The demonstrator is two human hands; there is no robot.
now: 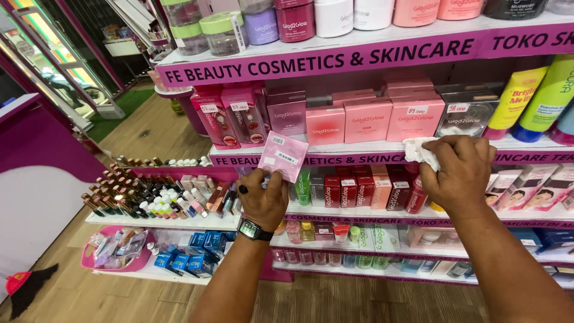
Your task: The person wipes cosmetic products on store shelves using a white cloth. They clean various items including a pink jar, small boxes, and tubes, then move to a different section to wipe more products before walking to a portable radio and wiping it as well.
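Here the left hand [263, 200] pinches a pink box [283, 155], the right hand [459, 173] a white cloth [420, 151] on the shelf [359, 146].

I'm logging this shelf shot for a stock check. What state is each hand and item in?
Left hand: closed on the pink box, held up.
Pink box: lifted off the shelf, tilted.
Right hand: pressing a white cloth on the shelf edge.
White cloth: crumpled.
Pink cartons: upright in a row.
Tubes: standing, leaning.
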